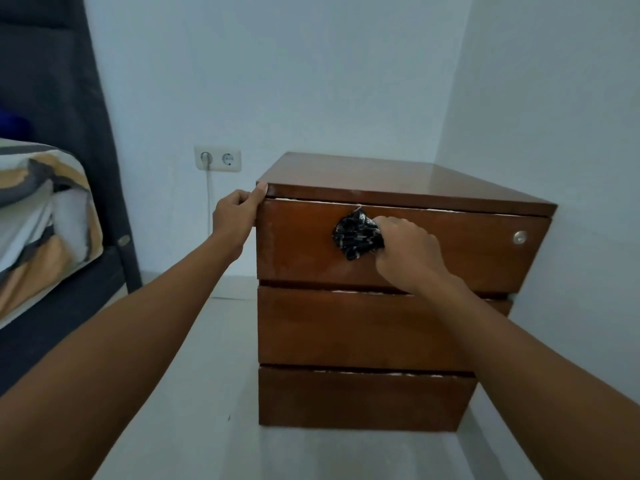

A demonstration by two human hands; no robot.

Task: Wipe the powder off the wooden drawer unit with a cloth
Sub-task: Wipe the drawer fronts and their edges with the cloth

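Observation:
A brown wooden drawer unit (363,327) with three drawer fronts stands on the floor in a corner. My right hand (407,254) presses a crumpled black-and-white cloth (356,233) against the top drawer front, near its upper middle. My left hand (237,216) grips the unit's upper left front corner, thumb on the top edge. Thin white powder lines show along the gaps above the drawers, and faint pale smears mark the left part of the top drawer front.
A round metal lock (519,237) sits at the top drawer's right end. A bed (45,216) with a patterned cover stands at the left. A double wall socket (217,158) with a cable is behind the unit. Walls close in behind and to the right.

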